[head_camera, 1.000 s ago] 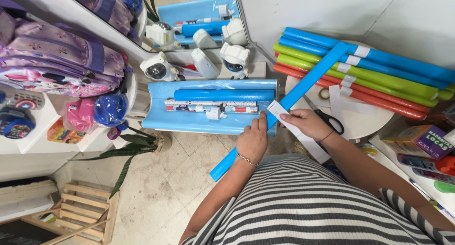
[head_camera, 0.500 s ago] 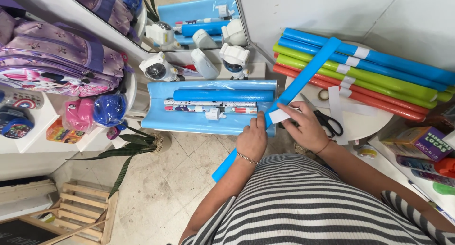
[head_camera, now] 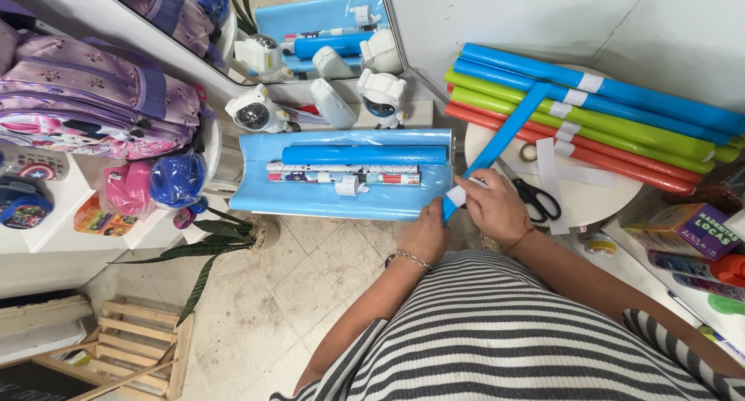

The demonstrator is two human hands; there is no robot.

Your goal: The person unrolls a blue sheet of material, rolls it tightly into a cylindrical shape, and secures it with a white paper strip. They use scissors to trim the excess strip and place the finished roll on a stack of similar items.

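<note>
**Operator:** Entry, head view. I see the blue roll (head_camera: 503, 137) running diagonally from centre frame up toward the upper right, its lower end at the two hands, its upper end resting across the stack of rolls (head_camera: 621, 114) on the round white worktop (head_camera: 597, 203).

**Observer:** State of each grip?

**Operator:** Right hand (head_camera: 493, 207) is closed narrow around the low end of the blue roll, fingers pressing a white paper strip (head_camera: 456, 196) against it. Left hand (head_camera: 425, 234) is just beside, fingers curled at the same end; it appears to pinch the roll too, though the thumb side is hidden from me.

**Observer:** How do you judge it handles?

**Operator:** Light, I judge. A long thin tube of rolled sheet, stiff along its length but easy to crush or kink if squeezed hard. Surface looks smooth, so it may slip or unroll. I would hold near the end where the strip wraps it, with a gentle all-round grip, and let the far end stay propped on the stack.

**Observer:** Surroundings?

**Operator:** Black-handled scissors (head_camera: 535, 198) lie on the worktop just right of the right hand, more white strips (head_camera: 547, 164) beside them. Left of centre, a blue sheet curled into a trough (head_camera: 341, 203) holds another blue roll and patterned ones. Astronaut figures (head_camera: 256, 110) stand above it; a purple backpack (head_camera: 85, 98) sits at upper left.
</note>
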